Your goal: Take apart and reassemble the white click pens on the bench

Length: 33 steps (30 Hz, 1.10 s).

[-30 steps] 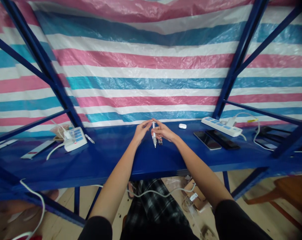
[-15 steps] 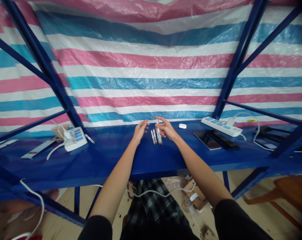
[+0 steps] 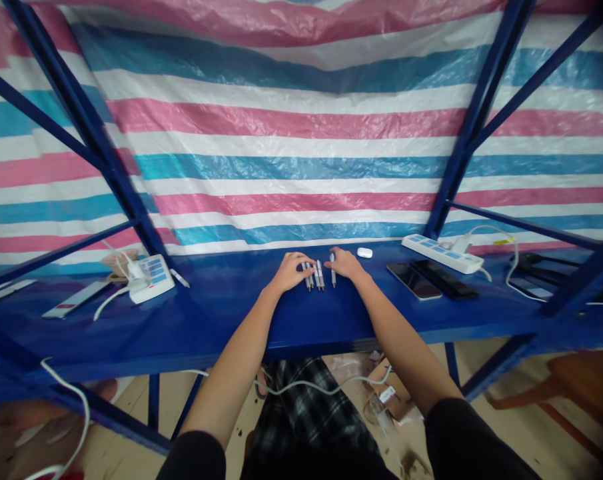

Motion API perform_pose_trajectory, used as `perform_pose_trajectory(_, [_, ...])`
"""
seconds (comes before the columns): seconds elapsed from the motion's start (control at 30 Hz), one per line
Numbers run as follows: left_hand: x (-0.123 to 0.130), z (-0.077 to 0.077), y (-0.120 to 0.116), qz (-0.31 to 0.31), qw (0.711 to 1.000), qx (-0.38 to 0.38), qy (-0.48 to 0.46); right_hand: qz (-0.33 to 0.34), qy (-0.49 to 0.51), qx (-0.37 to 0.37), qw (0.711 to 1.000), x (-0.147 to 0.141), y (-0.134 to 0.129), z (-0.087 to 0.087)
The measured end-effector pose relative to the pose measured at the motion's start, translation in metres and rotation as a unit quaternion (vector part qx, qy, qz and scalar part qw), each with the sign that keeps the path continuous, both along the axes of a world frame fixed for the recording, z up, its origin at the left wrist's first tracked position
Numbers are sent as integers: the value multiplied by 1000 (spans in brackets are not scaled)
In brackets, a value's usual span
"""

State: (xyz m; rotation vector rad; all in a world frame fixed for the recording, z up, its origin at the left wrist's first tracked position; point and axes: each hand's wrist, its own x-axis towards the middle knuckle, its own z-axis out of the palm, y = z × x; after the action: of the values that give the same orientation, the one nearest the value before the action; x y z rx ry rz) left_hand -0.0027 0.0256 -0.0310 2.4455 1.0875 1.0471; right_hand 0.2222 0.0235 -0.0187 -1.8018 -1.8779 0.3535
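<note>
Dropped flat, the left hand (image 3: 292, 272) and right hand (image 3: 346, 263) lie open, fingers (image 3: 306, 262) touching the pens (image 3: 320, 275), gripping none.

A blue steel shelf (image 3: 321, 320) carries a tight row of white pens (image 3: 318, 273) lying side by side near its middle, with a white earbud case (image 3: 364, 253) just beyond them. To the right lie a smartphone (image 3: 413, 280) touching a darker smartphone (image 3: 445, 278), below a white power strip (image 3: 442, 253). A white cable (image 3: 514, 267) runs past dark phones (image 3: 536, 270) at the far right. On the left sit a second power strip (image 3: 151, 279), a loose pen (image 3: 180, 278), and a flat grey-and-white strip (image 3: 76, 299).
</note>
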Motion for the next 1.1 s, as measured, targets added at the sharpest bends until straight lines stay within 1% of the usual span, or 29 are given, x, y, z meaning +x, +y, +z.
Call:
perform_pose_trajectory(0.07, [1, -2, -2, -4, 999, 1, 42, 0, -38, -23, 999, 4, 0, -2])
perform_pose_trajectory(0.17, [1, -3, -3, -3, 998, -9, 66, 23, -51, -22, 998, 7, 0, -2])
perform_pose_trajectory(0.3, [1, -3, -4, -7, 997, -15, 76, 61, -27, -9, 998, 7, 1, 1])
perform_pose_trajectory(0.37, [1, -3, -5, -12, 997, -15, 76, 66, -21, -7, 998, 6, 0, 2])
perform_pose_trajectory(0.5, [2, -4, -4, -18, 996, -11, 82, 60, -42, -8, 997, 4, -2, 4])
perform_pose_trajectory(0.67, [1, -5, -3, -14, 997, -2, 79, 49, -62, 6, 997, -6, -12, 12])
perform_pose_trajectory(0.8, [1, -5, -2, -20, 996, 6, 87, 58, -110, -25, 992, -19, -21, 17])
perform_pose_trajectory(0.97, [-1, -6, 0, -6, 996, 12, 87, 63, -169, -15, 983, -33, -25, 16])
perform_pose_trajectory(1.1, [-1, -6, 1, -2, 996, 10, 88, 55, -176, -4, 983, -37, -24, 16])
